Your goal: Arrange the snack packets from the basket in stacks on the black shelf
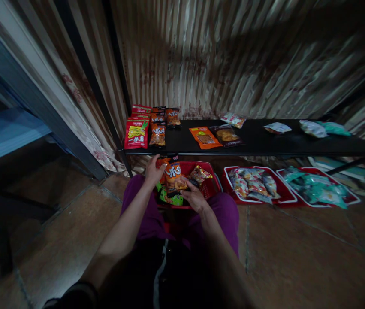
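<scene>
"What's held?"
"Left grip (154, 172) and right grip (195, 197) — both pinching the orange snack bag (174, 177) over the red basket (210, 188)."
"And beyond?"
"The black shelf (253, 136), red packets (136, 134) at its left end — then striped curtain (182, 64)."

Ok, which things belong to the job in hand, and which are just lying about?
Seemingly the job:
orange snack bag, held by left hand and right hand
red basket beneath
black shelf bearing similar bags

Apparently just around:
striped curtain
two filled baskets, untouched
</scene>
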Action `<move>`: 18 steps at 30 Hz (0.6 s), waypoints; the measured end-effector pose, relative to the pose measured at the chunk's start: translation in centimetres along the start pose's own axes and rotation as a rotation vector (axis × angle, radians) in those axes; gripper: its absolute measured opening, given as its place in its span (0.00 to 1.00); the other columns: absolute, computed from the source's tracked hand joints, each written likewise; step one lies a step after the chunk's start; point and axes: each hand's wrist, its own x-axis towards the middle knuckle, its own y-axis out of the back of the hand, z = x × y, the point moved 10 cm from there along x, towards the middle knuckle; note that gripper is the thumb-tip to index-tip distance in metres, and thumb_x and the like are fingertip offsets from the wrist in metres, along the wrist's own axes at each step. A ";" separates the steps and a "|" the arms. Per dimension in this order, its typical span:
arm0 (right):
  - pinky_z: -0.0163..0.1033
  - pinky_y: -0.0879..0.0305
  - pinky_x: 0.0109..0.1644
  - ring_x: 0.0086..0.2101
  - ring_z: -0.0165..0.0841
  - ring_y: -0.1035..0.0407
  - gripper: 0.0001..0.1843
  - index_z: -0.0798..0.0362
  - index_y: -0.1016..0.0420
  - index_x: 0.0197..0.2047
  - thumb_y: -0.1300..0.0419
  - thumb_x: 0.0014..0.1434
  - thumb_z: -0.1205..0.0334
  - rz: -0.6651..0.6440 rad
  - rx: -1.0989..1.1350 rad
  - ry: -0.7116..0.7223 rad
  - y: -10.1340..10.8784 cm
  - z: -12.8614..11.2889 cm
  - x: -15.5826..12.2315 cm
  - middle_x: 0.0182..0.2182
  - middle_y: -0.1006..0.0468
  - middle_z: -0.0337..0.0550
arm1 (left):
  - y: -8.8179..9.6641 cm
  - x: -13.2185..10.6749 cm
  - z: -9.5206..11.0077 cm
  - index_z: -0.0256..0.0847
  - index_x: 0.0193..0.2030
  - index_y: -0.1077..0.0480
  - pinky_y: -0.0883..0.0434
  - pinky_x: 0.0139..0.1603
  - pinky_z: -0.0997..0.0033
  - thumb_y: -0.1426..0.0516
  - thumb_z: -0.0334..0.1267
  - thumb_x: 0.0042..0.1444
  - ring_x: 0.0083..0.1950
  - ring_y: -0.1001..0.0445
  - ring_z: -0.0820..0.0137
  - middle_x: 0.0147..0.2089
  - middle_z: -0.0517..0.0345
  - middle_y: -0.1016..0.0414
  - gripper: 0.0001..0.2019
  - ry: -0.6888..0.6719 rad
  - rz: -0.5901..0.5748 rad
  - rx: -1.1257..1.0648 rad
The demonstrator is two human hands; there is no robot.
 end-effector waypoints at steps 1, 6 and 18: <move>0.33 0.31 0.35 0.34 0.31 0.26 0.34 0.46 0.25 0.48 0.32 0.34 0.71 -0.035 -0.039 -0.005 -0.2 0.2 -0.1 0.37 0.19 0.36 | 0.2 0.7 1.4 0.44 0.49 0.28 0.46 0.65 0.59 0.39 0.33 0.49 0.63 0.39 0.60 0.56 0.52 0.29 0.19 -0.063 -0.004 0.103; 0.34 0.33 0.37 0.35 0.32 0.27 0.35 0.47 0.27 0.52 0.32 0.37 0.69 -0.120 -0.144 -0.004 -0.6 0.6 -0.2 0.38 0.19 0.37 | -1.3 2.1 2.3 0.43 0.41 0.24 0.35 0.53 0.61 0.41 0.38 0.53 0.50 0.28 0.57 0.45 0.49 0.23 0.09 0.013 -0.210 0.335; 0.37 0.33 0.39 0.34 0.33 0.27 0.39 0.45 0.30 0.55 0.30 0.36 0.64 -0.134 -0.179 -0.001 -0.2 -0.4 -0.8 0.41 0.20 0.37 | 0.2 2.2 1.1 0.43 0.33 0.26 0.35 0.43 0.67 0.44 0.34 0.56 0.42 0.26 0.63 0.38 0.52 0.21 0.06 0.178 -0.064 0.345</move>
